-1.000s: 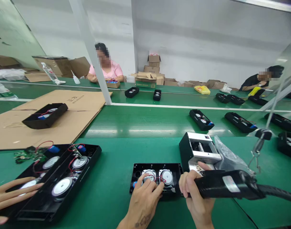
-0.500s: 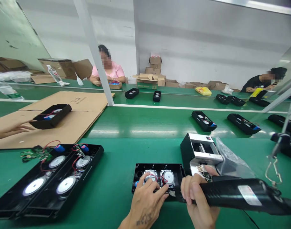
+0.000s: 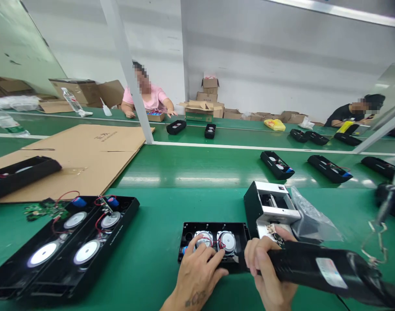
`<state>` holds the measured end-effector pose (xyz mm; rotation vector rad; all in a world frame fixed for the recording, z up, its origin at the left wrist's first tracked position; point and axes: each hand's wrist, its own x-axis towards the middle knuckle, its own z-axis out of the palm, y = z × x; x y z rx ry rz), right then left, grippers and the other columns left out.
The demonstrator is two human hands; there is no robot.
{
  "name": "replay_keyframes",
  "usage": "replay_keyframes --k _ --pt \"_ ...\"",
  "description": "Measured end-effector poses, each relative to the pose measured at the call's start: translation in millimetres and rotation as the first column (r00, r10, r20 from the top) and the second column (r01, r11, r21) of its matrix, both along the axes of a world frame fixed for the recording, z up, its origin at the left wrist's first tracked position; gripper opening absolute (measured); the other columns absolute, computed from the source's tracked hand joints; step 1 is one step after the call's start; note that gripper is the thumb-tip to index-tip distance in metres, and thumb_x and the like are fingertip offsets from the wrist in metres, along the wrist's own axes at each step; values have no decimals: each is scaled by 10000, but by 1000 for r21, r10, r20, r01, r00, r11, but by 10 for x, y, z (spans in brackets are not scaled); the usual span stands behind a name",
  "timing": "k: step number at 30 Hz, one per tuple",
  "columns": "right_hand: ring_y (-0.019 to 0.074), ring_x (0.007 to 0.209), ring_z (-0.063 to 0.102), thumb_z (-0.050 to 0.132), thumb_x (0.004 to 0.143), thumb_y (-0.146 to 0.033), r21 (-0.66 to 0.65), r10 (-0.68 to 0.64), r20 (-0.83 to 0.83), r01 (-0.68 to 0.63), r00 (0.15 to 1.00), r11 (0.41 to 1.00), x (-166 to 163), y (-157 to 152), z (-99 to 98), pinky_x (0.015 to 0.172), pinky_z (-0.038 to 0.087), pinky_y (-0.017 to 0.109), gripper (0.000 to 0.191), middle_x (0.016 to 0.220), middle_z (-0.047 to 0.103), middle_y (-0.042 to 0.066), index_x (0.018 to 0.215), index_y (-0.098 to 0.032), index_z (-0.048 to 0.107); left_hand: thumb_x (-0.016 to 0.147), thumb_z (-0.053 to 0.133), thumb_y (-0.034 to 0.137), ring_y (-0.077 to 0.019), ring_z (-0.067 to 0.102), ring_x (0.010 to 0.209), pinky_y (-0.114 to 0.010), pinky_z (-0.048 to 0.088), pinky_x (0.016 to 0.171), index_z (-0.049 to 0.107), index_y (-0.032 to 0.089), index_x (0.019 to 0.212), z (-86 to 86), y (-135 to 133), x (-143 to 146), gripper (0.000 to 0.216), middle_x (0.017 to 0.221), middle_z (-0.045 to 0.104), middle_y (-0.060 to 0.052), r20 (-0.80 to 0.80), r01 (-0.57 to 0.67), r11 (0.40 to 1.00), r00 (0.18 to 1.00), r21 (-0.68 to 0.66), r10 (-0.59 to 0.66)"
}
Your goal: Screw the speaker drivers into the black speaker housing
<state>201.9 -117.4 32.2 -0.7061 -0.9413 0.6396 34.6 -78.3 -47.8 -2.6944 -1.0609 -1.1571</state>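
Note:
Directly ahead lies a black speaker housing (image 3: 213,226) with its inside facing up, holding two round speakers (image 3: 228,242), red wires and a blue part at the left end. My left hand (image 3: 200,268) rests over its near side, fingers bent onto the left speaker and thumb by the front edge, holding the housing. My right hand (image 3: 269,263) is wrapped around a black electric screwdriver (image 3: 301,261), held almost level, its front end pointing left at the housing's right end. The tip is hidden behind my fingers. Behind my right hand stands a black-and-white screw feeder (image 3: 275,201).
Two speaker housings (image 3: 115,239) with wires and a green circuit board (image 3: 43,210) lie at left. Another housing (image 3: 25,172) is on cardboard (image 3: 97,160). More housings (image 3: 277,165) line the green belt. A metal hook (image 3: 375,242) hangs at right. Two people sit opposite.
The housing on the cardboard has slid left, and the co-worker's hand beside it has left view. The person in pink has extended an arm. My hands keep nearly the same place; the screwdriver's rear dips slightly.

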Motion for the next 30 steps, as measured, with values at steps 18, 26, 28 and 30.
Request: replay_keyframes --k 18,26,28,30 --pt "103 485 549 636 1082 -184 -74 -11 74 16 997 997 35 60 -217 492 485 260 404 694 599 -100 1437 -323 504 1023 652 169 -188 656 689 -450 515 1115 691 275 1065 -32 10 2 120 723 671 60 -21 -33 999 999 11 34" --pt "114 526 531 693 1068 -300 -173 -12 91 28 996 985 -51 8 -227 539 443 290 342 697 579 -105 1351 -344 507 1088 613 228 -187 658 696 -448 521 1094 700 265 1078 -39 21 -16 96 734 681 50 -34 -19 1000 999 14 19" --pt "118 535 529 693 1063 -303 -183 -21 148 49 989 982 -48 11 -249 548 447 299 328 695 560 -106 1329 -327 501 1092 627 248 -185 657 692 -446 519 1091 702 265 1074 -36 25 -16 79 727 677 51 -46 -16 1000 999 10 17" --pt "131 547 538 700 1052 -310 -208 -27 213 73 977 975 -45 17 -283 564 469 320 317 694 541 -106 1299 -312 501 1094 636 260 -187 661 687 -451 518 1073 705 261 1085 -23 29 -17 69 724 677 53 -56 -11 1000 998 14 12"
